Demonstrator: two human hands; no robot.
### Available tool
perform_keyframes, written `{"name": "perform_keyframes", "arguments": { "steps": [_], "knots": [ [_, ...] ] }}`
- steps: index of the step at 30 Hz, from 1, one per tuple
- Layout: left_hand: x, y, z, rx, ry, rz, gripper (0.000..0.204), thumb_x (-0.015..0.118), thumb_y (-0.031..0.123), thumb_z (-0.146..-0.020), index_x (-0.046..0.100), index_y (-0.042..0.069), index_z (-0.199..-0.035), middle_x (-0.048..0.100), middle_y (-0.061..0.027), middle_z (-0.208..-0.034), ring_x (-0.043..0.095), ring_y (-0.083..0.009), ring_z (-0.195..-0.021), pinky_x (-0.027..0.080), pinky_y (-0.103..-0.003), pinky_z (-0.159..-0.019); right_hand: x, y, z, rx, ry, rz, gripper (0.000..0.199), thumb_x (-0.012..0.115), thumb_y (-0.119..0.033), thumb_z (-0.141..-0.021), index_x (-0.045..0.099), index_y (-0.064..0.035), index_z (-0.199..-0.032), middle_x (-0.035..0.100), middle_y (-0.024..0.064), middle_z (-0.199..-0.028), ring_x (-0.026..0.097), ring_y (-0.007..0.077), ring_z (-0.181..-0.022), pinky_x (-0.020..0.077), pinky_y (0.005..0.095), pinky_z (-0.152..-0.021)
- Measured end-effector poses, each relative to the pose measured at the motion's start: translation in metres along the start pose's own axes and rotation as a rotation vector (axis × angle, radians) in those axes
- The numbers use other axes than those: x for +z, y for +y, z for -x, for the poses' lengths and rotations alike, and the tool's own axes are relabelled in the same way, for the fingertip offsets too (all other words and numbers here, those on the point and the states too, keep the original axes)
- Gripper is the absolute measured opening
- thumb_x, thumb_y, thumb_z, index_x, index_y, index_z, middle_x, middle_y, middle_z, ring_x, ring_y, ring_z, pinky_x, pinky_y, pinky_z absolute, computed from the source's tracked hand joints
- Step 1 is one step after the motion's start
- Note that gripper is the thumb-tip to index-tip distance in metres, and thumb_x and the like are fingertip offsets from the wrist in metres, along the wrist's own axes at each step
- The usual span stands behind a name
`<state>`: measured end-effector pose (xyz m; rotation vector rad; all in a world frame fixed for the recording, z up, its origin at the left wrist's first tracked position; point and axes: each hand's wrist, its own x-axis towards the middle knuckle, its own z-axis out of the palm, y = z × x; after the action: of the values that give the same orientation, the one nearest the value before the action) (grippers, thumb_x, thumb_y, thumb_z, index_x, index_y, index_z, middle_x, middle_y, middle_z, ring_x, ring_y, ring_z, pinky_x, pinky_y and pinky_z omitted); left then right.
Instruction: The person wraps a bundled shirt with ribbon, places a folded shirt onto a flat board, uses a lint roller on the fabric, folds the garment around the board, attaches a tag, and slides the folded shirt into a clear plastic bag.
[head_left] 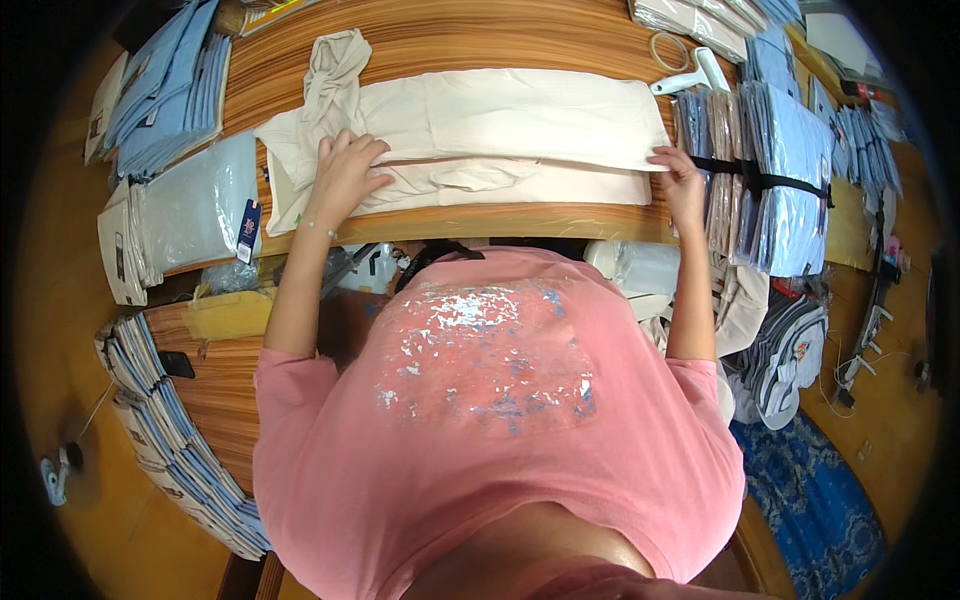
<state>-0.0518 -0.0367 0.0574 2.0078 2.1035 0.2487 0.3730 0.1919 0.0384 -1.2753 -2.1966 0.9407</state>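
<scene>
A cream-coloured garment lies in long flat folds across the wooden table in front of me. Its upper layer overlaps a lower, slightly rumpled layer, and a twisted, bunched part sticks out beyond the far edge at the left. My left hand rests on the cloth near its left end, fingers spread. At the right end, my right hand pinches the garment's corner between thumb and fingers.
A white lint roller and a tape roll lie beyond the right end. Bagged shirts bound with a black strap stand at right. Packed blue garments and clear bags are stacked left. A dark phone lies lower left.
</scene>
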Motion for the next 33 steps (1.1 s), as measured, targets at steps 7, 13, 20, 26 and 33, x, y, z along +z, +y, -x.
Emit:
{"name": "perform_keyframes", "arguments": {
  "steps": [7,13,20,26,33],
  "knots": [
    [0.038,0.009,0.033,-0.032,0.135,-0.079,0.034,0.069,0.024,-0.07,0.058,0.014,-0.1,0.055,0.0011,-0.091,0.047,-0.0209,-0.091,0.032,-0.039,-0.082,0.013,0.011,0.02,0.017,-0.103,0.179,0.028,0.049,0.009,-0.07,0.066,0.0001,-0.09,0.059,0.0177,-0.108,0.059,0.032,-0.097,0.0456,0.0334,-0.087],
    [0.052,0.003,0.054,0.013,0.218,-0.122,0.023,0.064,0.019,-0.075,0.06,0.015,-0.097,0.054,0.002,-0.089,0.048,-0.0192,-0.09,0.033,-0.037,-0.082,0.032,-0.07,-0.016,-0.205,-0.187,0.711,0.027,0.06,-0.003,-0.072,0.065,-0.0074,-0.098,0.057,0.0184,-0.11,0.055,0.0347,-0.101,0.0461,0.0414,-0.084],
    [0.068,-0.004,0.065,0.084,0.258,-0.112,0.021,0.062,0.02,-0.075,0.063,0.015,-0.096,0.055,0.0021,-0.101,0.048,-0.0181,-0.096,0.034,-0.038,-0.086,0.248,-0.218,-0.137,-1.007,-0.048,0.441,0.036,0.054,-0.003,-0.076,0.062,-0.0179,-0.109,0.047,0.0079,-0.127,0.044,0.0264,-0.117,0.0386,0.0463,-0.087],
    [0.023,-0.029,0.065,-0.047,0.604,0.187,0.034,0.057,0.029,-0.083,0.061,0.011,-0.112,0.046,-0.0135,-0.124,0.041,-0.0273,-0.117,0.031,-0.04,-0.098,0.248,-0.28,-0.142,-0.969,-0.499,0.572,0.025,0.06,-0.018,-0.078,0.062,-0.0143,-0.102,0.057,0.0067,-0.113,0.051,0.0254,-0.109,0.0371,0.0496,-0.09],
    [-0.001,-0.109,-0.016,-0.219,-0.199,1.125,0.054,0.04,0.049,-0.091,0.061,0.001,-0.108,0.061,-0.0133,-0.1,0.056,-0.0249,-0.094,0.04,-0.033,-0.087,0.163,-0.356,0.0,-0.808,-1.172,-0.399,0.024,0.062,-0.016,-0.08,0.059,-0.0041,-0.101,0.062,0.016,-0.087,0.06,0.0319,-0.073,0.0471,0.0386,-0.066]
  ]
}}
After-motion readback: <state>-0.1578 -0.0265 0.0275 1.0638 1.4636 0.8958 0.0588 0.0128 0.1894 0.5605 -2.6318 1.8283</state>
